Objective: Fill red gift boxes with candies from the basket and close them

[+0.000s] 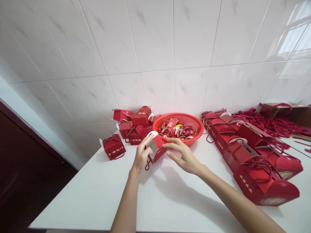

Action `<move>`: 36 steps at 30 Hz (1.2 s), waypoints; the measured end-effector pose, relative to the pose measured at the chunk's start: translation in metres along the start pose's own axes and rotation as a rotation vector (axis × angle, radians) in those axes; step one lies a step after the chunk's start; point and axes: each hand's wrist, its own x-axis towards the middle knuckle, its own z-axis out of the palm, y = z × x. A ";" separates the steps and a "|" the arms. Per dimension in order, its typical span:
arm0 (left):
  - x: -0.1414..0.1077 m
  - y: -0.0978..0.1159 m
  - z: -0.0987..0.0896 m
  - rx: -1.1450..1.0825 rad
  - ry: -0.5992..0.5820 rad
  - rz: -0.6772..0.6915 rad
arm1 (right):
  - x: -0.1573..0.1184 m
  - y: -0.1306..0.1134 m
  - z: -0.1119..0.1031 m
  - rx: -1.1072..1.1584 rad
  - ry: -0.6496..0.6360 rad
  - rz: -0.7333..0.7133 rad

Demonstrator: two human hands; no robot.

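Observation:
A red paper candy box [159, 156] with a pale inside is tilted in front of me, its top open. My left hand [141, 155] grips it from the left, with fingers along its upper edge and thumb at the opening. The fingers of my right hand [182, 154] are stretched out and apart, with the tips at the box's right edge. A dark red cord loop [147, 165] hangs below the box. Right behind it stands a red plastic basket [199, 131] of wrapped candies [178, 129].
Several red boxes [139, 121] are piled left of the basket, and a single box [114, 147] sits nearer the table's left edge. Rows of boxes with cord handles [264, 184] line the right side. Beyond them lie red ribbons [257, 121] and a cardboard box [301, 113]. A tiled wall [157, 87] bounds the white table [102, 197].

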 end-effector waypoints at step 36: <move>0.006 -0.026 0.016 -0.031 -0.639 -0.268 | -0.002 -0.005 -0.060 -0.801 -0.412 0.539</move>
